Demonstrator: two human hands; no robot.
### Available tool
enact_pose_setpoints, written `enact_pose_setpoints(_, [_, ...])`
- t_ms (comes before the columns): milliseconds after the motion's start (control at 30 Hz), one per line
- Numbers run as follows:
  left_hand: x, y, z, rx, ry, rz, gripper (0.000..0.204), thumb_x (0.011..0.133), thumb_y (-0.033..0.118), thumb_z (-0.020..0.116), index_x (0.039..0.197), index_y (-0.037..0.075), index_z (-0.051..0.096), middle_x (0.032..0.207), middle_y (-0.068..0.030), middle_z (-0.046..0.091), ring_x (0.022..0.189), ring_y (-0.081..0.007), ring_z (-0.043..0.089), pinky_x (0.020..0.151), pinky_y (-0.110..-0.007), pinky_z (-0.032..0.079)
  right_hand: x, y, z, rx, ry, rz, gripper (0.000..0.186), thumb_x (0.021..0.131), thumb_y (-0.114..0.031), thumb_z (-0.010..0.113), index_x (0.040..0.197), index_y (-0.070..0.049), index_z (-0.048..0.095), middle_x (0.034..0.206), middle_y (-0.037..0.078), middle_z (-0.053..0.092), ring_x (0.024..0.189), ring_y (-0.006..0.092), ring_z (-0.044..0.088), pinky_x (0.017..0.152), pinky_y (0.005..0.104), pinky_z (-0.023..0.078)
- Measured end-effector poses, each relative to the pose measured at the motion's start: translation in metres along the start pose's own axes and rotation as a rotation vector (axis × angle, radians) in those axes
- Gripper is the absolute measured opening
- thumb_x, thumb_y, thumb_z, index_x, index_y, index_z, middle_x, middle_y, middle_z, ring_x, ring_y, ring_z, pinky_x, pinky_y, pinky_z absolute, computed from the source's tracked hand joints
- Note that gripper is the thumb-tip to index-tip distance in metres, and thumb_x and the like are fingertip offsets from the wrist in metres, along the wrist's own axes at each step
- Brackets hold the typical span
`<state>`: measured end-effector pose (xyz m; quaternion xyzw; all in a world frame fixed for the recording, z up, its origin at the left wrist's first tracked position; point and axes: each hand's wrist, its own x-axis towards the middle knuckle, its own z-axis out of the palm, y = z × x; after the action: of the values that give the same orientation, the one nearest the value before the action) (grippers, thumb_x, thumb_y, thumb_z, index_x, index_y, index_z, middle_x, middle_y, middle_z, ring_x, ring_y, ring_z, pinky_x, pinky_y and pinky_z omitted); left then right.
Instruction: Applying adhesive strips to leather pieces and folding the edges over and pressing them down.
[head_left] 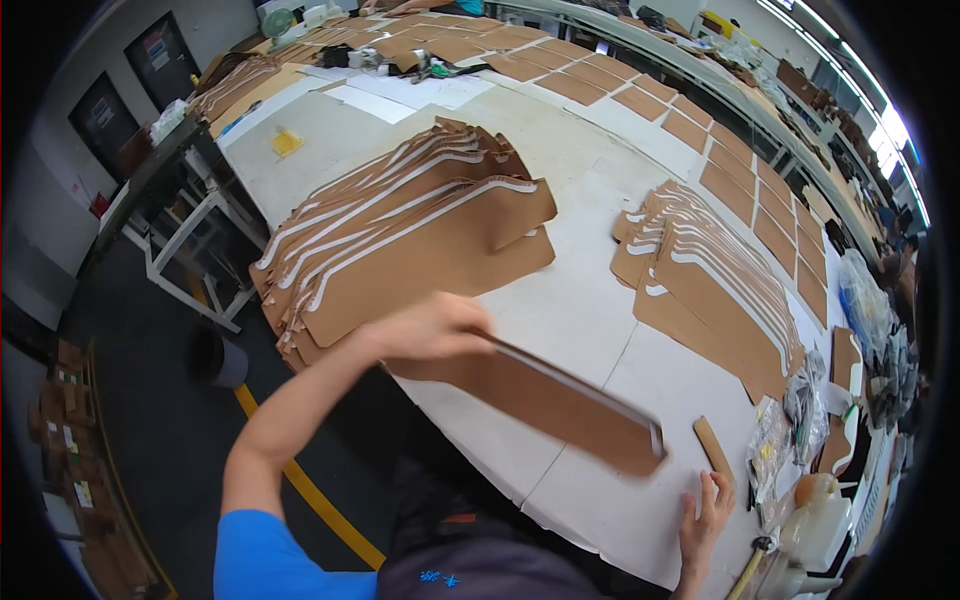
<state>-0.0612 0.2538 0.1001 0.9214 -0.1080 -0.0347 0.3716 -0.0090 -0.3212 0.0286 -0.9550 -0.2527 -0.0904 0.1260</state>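
Observation:
My left hand grips a long brown cardboard-like piece with a white strip along its edge, slanting over the white work table and blurred. My right hand is at the table's right front, fingers apart and slightly bent, at the lower end of a narrow tan wooden bar; I cannot tell if they touch it. A large fanned pile of brown pieces with white strips lies beyond my left hand, and a second fanned pile lies to the right.
Rows of brown rectangles run along the far side, with a person at the back. Plastic bags and white containers crowd the right edge. A dark bin and a metal-framed table stand left.

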Motion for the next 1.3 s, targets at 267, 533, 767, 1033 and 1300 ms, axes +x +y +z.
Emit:
enact_pose_setpoints(267, [-0.1, -0.08, -0.083, 0.49, 0.791, -0.51, 0.026, 0.092, 0.014, 0.077, 0.113, -0.001, 0.073, 0.104, -0.0108, 0.072, 0.099, -0.0246, 0.069, 0.088, -0.036, 0.053, 0.075, -0.022, -0.01, 0.06, 0.056, -0.159, 0.042, 0.085, 0.0, 0.076, 0.126, -0.004, 0.07, 0.125, 0.015, 0.064, 0.118, 0.0362, 0.058, 0.103, 0.048, 0.043])
enact_pose_setpoints(533, [0.076, -0.011, 0.022, 0.443, 0.477, -0.016, 0.023, 0.091, 0.008, 0.075, 0.114, 0.003, 0.071, 0.129, -0.0138, 0.066, 0.124, -0.0341, 0.06, 0.104, -0.046, 0.048, 0.234, 0.006, 0.04, -0.033, 0.231, -0.41, 0.019, 0.082, -0.007, 0.079, 0.097, -0.003, 0.069, 0.095, 0.01, 0.066, 0.095, 0.0278, 0.064, 0.083, 0.0425, 0.048])
enact_pose_setpoints(767, [0.225, 0.037, 0.144, 0.214, 0.324, 0.275, 0.019, 0.091, 0.007, 0.076, 0.109, 0.003, 0.074, 0.127, -0.0131, 0.068, 0.118, -0.0351, 0.064, 0.101, -0.044, 0.053, 0.324, -0.024, 0.118, -0.624, -0.059, -0.335, 0.021, 0.077, -0.018, 0.079, 0.089, -0.005, 0.07, 0.092, 0.011, 0.066, 0.088, 0.0279, 0.068, 0.075, 0.0433, 0.054])
enact_pose_setpoints(1033, [0.316, 0.036, 0.178, 0.424, 0.43, 0.405, 0.043, 0.096, 0.023, 0.075, 0.133, 0.002, 0.067, 0.149, -0.0157, 0.057, 0.14, -0.0359, 0.052, 0.112, -0.048, 0.045, 0.346, 0.063, 0.072, 1.215, 0.029, 0.403, 0.016, 0.087, -0.017, 0.071, 0.095, -0.003, 0.075, 0.079, 0.001, 0.071, 0.076, 0.012, 0.064, 0.071, 0.0287, 0.052])
enact_pose_setpoints(1300, [0.327, 0.034, 0.192, 0.486, 0.351, 0.21, 0.068, 0.094, 0.045, 0.076, 0.145, 0.003, 0.06, 0.158, -0.0172, 0.051, 0.148, -0.034, 0.044, 0.118, -0.05, 0.04, 0.169, 0.212, -0.225, 1.576, 0.785, -0.134, 0.035, 0.101, -0.018, 0.06, 0.13, -0.001, 0.067, 0.129, 0.011, 0.073, 0.121, 0.0231, 0.069, 0.105, 0.0414, 0.053])
